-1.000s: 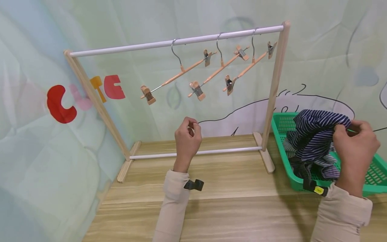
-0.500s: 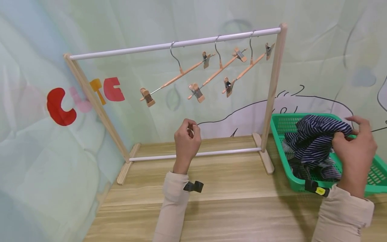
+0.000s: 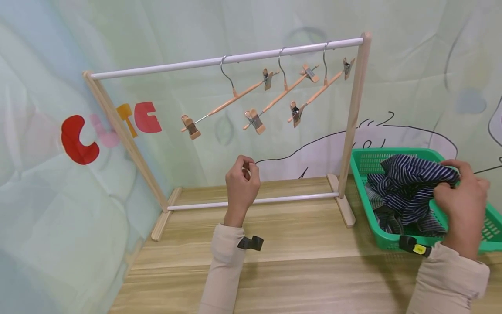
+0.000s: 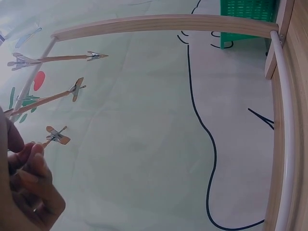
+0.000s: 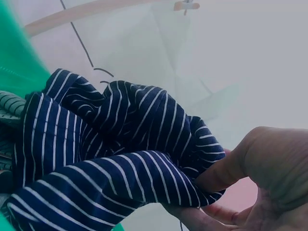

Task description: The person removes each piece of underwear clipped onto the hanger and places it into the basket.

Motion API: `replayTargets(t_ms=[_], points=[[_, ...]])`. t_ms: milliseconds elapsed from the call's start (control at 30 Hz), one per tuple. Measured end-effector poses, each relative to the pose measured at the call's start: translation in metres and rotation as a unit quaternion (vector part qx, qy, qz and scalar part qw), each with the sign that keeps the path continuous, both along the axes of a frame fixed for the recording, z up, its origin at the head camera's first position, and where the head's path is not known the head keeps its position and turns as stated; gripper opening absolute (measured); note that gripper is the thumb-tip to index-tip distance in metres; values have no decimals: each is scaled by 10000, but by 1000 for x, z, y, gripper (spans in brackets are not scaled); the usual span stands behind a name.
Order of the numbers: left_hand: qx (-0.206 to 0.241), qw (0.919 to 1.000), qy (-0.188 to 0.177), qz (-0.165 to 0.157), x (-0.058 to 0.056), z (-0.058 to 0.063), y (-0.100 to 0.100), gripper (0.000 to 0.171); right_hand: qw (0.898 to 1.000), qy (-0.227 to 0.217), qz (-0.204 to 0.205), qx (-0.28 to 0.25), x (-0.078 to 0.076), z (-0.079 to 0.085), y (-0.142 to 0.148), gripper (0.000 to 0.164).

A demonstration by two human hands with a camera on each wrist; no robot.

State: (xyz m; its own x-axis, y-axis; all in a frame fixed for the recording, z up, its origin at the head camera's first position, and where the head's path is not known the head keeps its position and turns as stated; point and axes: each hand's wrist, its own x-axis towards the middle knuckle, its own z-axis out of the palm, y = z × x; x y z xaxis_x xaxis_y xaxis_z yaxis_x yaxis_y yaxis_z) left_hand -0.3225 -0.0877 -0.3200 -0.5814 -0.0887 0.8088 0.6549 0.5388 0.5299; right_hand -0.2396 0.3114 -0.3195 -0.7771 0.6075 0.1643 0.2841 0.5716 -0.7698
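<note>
Over the green basket [image 3: 382, 233], my right hand [image 3: 462, 196] pinches one end of a navy cloth [image 3: 419, 168] with thin white stripes. The right wrist view shows my thumb on the bunched cloth [image 5: 139, 130] and fingers behind it; the rest of it droops into the basket. My left hand [image 3: 243, 179] is raised before the drying rack, fingers loosely curled and nothing held. Seen from the left wrist, that hand [image 4: 33, 187] overlaps the hanger area. Three clip hangers [image 3: 235, 96] hang from the rack's white top rail [image 3: 176, 65], their clips bare.
More striped cloths [image 3: 388, 220] lie in the basket, right of the rack's wooden post [image 3: 354, 117]. A white lower bar [image 3: 290, 199] joins the rack's feet on the wooden table [image 3: 306, 274]. A printed curtain [image 3: 184, 26] stands behind.
My right hand has lowered with the navy cloth, which now sags flatter in the basket. The left hand stays in place. The view has tipped slightly.
</note>
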Motion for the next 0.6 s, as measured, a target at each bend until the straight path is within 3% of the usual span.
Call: replayTargets(t_ms=[267, 600], points=[[-3, 10000, 45, -19, 0, 1, -1, 16, 9998, -170, 35, -58, 2, -4, 7, 55], [37, 10000, -55, 52, 1, -1, -3, 16, 9977, -531, 423, 26, 6, -4, 11, 55]])
